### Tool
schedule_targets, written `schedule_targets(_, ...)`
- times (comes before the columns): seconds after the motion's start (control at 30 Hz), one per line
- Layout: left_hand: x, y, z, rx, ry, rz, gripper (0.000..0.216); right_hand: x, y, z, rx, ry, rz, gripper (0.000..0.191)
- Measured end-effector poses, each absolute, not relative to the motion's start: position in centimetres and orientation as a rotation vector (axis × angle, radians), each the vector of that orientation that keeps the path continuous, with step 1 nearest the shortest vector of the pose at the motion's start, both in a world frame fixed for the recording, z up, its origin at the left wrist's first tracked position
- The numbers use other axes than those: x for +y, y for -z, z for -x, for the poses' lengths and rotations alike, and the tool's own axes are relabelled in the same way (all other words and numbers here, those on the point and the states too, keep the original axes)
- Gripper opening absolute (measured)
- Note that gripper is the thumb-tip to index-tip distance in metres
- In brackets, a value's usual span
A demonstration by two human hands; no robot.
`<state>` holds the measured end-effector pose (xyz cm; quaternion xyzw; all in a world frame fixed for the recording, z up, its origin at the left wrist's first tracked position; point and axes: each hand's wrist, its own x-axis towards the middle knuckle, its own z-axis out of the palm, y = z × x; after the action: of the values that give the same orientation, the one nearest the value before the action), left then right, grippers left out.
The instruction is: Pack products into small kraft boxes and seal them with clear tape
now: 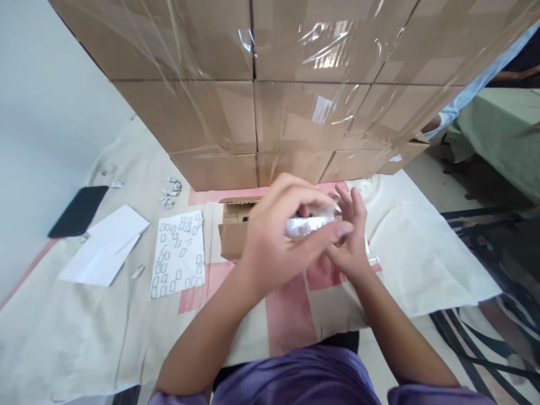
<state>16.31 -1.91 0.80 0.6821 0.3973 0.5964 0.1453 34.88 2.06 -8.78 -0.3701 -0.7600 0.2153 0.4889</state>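
My left hand [280,236] is closed around a small shiny, silvery object [307,226] that looks wrapped in clear film; its kind I cannot make out. My right hand [352,230] is at the right end of this object, its visible fingers apart and pointing up. Whether the right hand touches the object is hidden by my left thumb and blur. Just behind and left of my left hand, a small open cardboard box [231,242] lies on the cloth-covered surface [240,332], partly covered by that hand.
Large taped cardboard boxes [211,118] are stacked across the back. On the left are a paper sheet with drawn rectangles [177,253], white papers [105,247], a black flat object [79,211] and crumpled silvery bits [171,191]. Another person's sleeve [464,104] shows at right.
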Motion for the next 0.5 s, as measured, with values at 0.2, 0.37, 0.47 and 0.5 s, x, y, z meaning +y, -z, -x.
schedule_targets(0.2,-1.2,-2.2,-10.8,1.490,-1.465,-1.834,0.018,5.7,7.5,-33.4,-1.965,-0.442,0.707,0.032)
schedule_targets(0.37,-1.2,-2.7,-7.5,1.602,-1.115,-1.711,0.023,5.8,9.3,-33.8,-1.874,-0.494,0.734,0.035)
schedule_targets(0.47,-1.0,-2.6,-6.6,1.574,-1.022,-1.670,0.025,5.5,9.5,-34.1,-1.933,-0.431,0.751,0.042)
schedule_targets(0.5,-0.8,-2.5,-6.5,1.567,-1.008,-1.658,0.025,5.5,9.5,-34.2,-1.962,-0.400,0.757,0.041)
